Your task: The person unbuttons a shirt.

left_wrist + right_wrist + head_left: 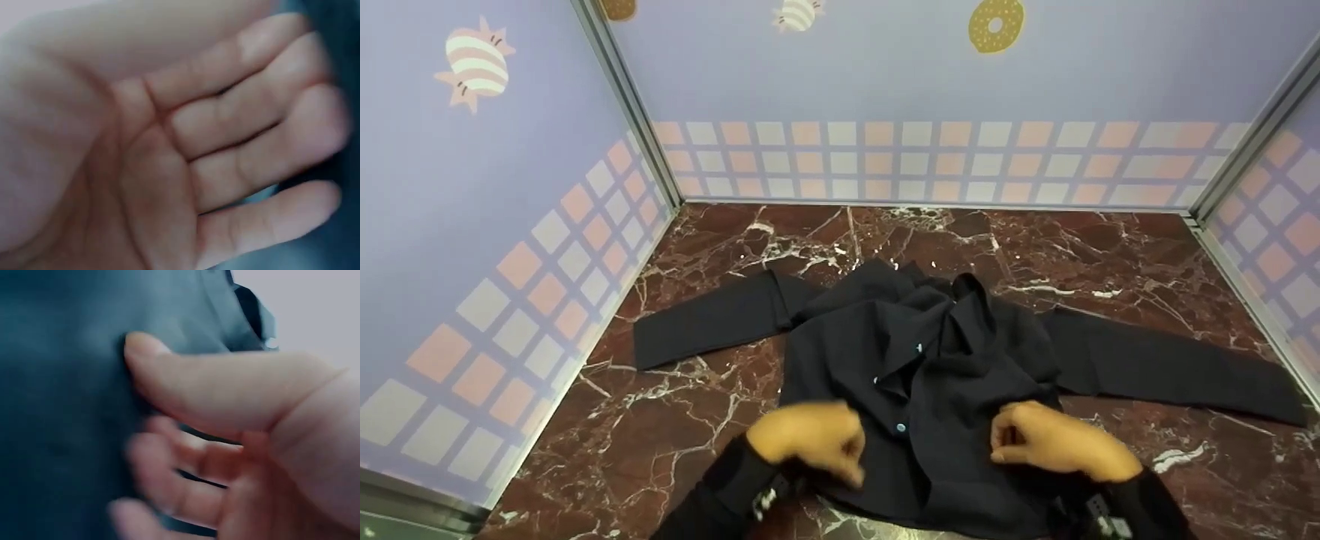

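Observation:
A black button-up shirt (840, 352) lies rumpled with its front up, collar at the far end and both sleeves stretched out sideways. Light buttons run down its middle. My left hand (810, 439) is over the lower left part of the shirt; in the left wrist view its fingers (236, 124) are loosely bent, blurred, with nothing in the palm. Over the lower right part, my right hand (1050, 439) has its fingers bent. The right wrist view shows its thumb (197, 388) apart from the fingers, close over the dark cloth, with no fold between them.
The shirt lies on a dark red marbled table (705, 240) with white veins. Patterned panels enclose it: a back wall (915, 90), a left wall (510, 187) and a right wall (1282, 202). The right sleeve (1185, 367) reaches close to the right wall.

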`<state>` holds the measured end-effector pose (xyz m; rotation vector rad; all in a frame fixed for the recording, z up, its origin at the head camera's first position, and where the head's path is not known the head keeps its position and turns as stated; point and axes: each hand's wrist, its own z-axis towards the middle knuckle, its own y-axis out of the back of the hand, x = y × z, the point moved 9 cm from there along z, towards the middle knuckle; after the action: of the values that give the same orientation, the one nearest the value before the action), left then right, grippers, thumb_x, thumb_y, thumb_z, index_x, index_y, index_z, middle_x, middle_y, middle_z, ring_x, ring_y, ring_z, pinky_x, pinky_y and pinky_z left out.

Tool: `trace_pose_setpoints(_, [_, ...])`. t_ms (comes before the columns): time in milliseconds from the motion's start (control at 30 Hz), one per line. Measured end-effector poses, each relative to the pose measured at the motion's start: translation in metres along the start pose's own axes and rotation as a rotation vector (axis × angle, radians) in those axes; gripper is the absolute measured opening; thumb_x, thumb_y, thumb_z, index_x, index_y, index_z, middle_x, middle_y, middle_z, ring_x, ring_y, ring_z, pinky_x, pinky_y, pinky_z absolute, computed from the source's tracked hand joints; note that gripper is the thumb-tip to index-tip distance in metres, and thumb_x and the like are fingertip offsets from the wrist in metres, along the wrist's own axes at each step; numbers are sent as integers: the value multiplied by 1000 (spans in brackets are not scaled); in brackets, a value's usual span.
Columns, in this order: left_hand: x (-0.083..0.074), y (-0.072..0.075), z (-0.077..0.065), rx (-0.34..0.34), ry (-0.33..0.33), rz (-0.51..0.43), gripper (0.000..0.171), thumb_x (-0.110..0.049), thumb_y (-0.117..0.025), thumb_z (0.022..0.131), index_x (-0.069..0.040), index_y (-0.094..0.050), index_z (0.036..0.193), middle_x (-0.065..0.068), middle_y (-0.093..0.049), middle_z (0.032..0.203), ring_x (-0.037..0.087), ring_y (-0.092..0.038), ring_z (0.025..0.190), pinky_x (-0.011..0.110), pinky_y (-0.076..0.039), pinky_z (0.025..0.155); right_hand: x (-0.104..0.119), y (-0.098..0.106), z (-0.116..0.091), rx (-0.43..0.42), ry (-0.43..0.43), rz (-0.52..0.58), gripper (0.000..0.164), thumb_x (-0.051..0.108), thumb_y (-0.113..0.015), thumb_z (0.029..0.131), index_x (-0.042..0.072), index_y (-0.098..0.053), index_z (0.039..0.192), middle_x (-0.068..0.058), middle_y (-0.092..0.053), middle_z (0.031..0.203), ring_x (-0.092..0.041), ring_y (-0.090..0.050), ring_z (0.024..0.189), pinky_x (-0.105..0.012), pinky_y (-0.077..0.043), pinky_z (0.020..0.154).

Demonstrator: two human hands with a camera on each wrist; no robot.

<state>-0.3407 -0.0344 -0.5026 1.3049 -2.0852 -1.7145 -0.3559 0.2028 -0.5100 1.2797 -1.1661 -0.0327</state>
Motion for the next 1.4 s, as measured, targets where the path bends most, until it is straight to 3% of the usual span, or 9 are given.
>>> trace_pose_setpoints(267, [55,127,15,-567,117,-27,20,-30,-72,103,-12,-77,96,2,-74,92,19,-67,79,40,-58,78,9,125,14,-492,-29,-88,6,6,-71,101,8,-76,98,-2,-73,89,-14,-66,76,-35,-57,74])
trace_pose_setpoints(433, [105,169,38,-704,319,-54,32,-34,-70,105,-5,-77,117,13,-75,117,33,-68,111,48,-52,102,-12,175,51,-621,-188,-134,22,11,-63,107,-7,-74,115,-25,-75,105,-39,-70,92,-55,-55,88])
trace_pose_setpoints(667, [141,156,88,-628,475,-232,65,-51,-71,101,-2,-63,143,18,-67,141,38,-61,132,53,-44,113,-72,148,118,-451,-450,-145,56,43,-63,106,-12,-71,108,-33,-72,112,-47,-69,100,-59,-54,92])
trace_pose_setpoints(767, [137,145,106,-586,488,-226,59,-41,-76,99,-5,-64,144,16,-66,143,37,-61,133,55,-46,111,-87,132,130,-417,-507,-145,45,40,-72,99,-5,-72,98,-30,-72,106,-44,-68,92,-57,-54,86])
trace_pose_setpoints(900, [128,152,112,-645,474,-215,44,-19,-74,100,-11,-69,143,13,-66,145,35,-62,134,51,-50,109,-102,144,132,-550,-478,-152,28,20,-72,92,-4,-76,107,-28,-74,113,-46,-71,101,-58,-56,92])
trace_pose_setpoints(1000, [123,175,98,-817,403,-306,42,-6,-68,99,-9,-70,140,13,-68,143,32,-62,134,44,-49,112,-86,172,122,-745,-405,-96,29,11,-66,93,-6,-73,115,-28,-73,115,-47,-70,108,-57,-55,97])
trace_pose_setpoints(1167, [106,207,64,-1030,89,-550,41,5,-66,94,1,-72,134,17,-70,137,32,-64,132,39,-46,115,-27,205,94,-1005,-225,46,32,-3,-60,96,-6,-65,127,-23,-66,102,-37,-62,95,-45,-49,90])
trace_pose_setpoints(1267, [99,194,57,-922,32,-564,45,8,-63,91,1,-71,135,17,-68,141,31,-61,135,40,-44,117,-6,190,89,-954,-149,61,40,-7,-59,93,1,-60,133,-19,-66,101,-30,-59,84,-40,-48,79])
trace_pose_setpoints(1400, [100,136,67,-546,122,-296,51,6,-63,89,-5,-71,138,13,-66,146,32,-60,136,45,-47,115,2,126,99,-614,-102,-39,41,-6,-64,91,7,-61,130,-19,-71,112,-28,-67,81,-45,-59,74])
